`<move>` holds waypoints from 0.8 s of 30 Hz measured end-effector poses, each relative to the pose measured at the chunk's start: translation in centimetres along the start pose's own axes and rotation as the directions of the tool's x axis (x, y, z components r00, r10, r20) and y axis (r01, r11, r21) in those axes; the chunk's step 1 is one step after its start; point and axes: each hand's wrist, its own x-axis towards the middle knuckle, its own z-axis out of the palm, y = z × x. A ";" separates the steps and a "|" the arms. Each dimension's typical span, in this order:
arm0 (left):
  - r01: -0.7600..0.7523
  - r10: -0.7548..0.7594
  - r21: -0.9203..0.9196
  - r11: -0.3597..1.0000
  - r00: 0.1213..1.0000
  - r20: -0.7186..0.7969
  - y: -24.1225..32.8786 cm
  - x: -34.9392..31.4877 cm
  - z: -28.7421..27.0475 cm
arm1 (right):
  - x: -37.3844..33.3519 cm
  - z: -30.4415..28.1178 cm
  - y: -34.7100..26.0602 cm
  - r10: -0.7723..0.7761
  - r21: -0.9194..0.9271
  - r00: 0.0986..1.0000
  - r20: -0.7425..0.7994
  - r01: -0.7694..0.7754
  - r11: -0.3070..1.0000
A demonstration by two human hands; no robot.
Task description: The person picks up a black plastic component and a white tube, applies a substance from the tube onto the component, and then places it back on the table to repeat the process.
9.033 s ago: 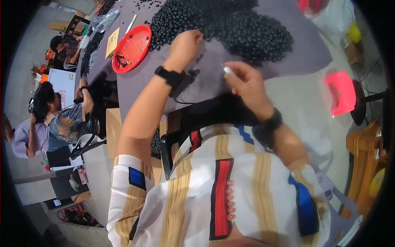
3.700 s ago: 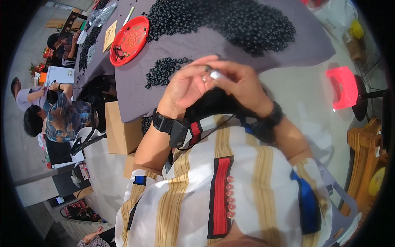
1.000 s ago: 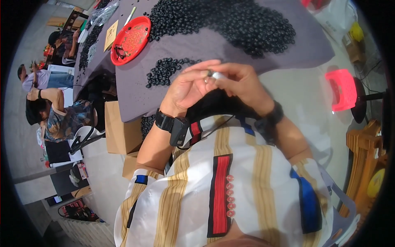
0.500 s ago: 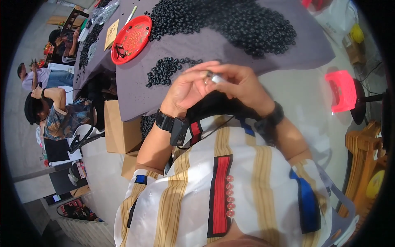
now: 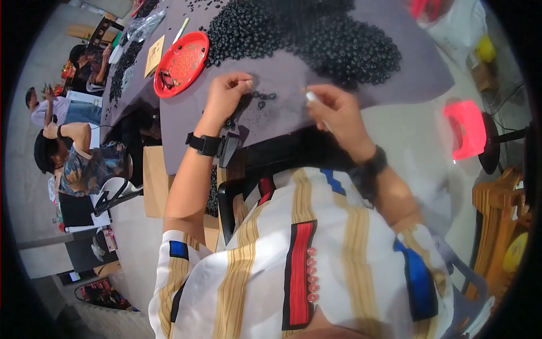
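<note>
My left hand (image 5: 227, 97) is over the purple-grey tablecloth (image 5: 271, 70), its thumb and fingers pinched together. Whatever lies in that pinch, if anything, is too small to make out. Beside and partly beneath it is a small group of black, round, bead-like pieces (image 5: 263, 97), mostly covered by the hand. My right hand (image 5: 340, 116), over the table's near edge, is closed around a short white pen-like tool (image 5: 312, 97); its tip is blurred. Beyond both hands spreads a big heap of the same black pieces (image 5: 355, 51).
A red plate (image 5: 204, 56) with dark scraps lies left of the heap, near a tan card (image 5: 154, 55) and a pale stick (image 5: 181, 29). Cardboard boxes (image 5: 156, 181) stand below left. A pink plastic object (image 5: 467, 130) is at right. Other people (image 5: 90, 152) sit at left.
My hands, close together before, have moved apart. The left one has gone left and forward over the small group of black pieces; the right one has moved slightly right, keeping the white tool.
</note>
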 end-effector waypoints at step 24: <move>-0.402 0.341 0.463 0.790 0.916 0.212 1.7 3.4 2.0 | -0.1 0.3 0.5 -0.017 -0.009 0.999 0.032 0.017 1.000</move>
